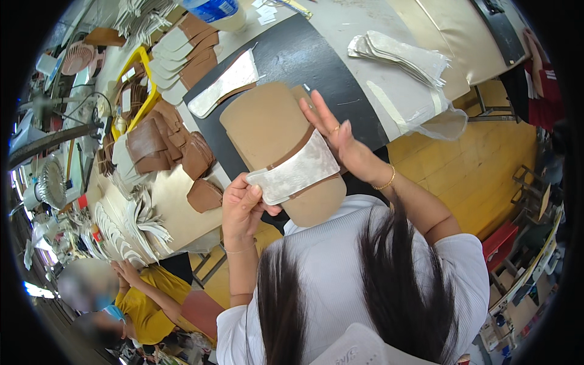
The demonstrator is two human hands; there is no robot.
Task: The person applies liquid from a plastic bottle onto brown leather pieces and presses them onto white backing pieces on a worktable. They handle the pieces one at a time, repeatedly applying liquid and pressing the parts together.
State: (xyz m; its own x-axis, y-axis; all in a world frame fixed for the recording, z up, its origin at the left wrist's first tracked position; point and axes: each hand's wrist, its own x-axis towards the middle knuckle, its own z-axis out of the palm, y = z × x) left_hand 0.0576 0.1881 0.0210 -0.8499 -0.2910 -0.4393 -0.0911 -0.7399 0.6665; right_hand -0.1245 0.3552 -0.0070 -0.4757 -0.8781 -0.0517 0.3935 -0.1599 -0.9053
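Note:
My left hand (243, 204) pinches the left end of a curved leather piece (301, 169) with a whitish back and a brown edge. This piece lies across a tan rounded panel (261, 125), whose two ends stick out beyond it. On the other side my right hand (350, 146) rests with its fingers stretched out along the right edge of the panel and the leather piece. Underneath is a black mat (304, 48) on the table. A similar whitish leather piece (228, 84) lies on the mat, just past the panel.
Brown leather pieces (158, 146) are piled at left, beside a yellow basket (143, 91). A stack of whitish pieces (398, 56) lies at far right. A blue-labelled container (228, 15) stands at the back. At lower left sits a co-worker in a yellow top (161, 304).

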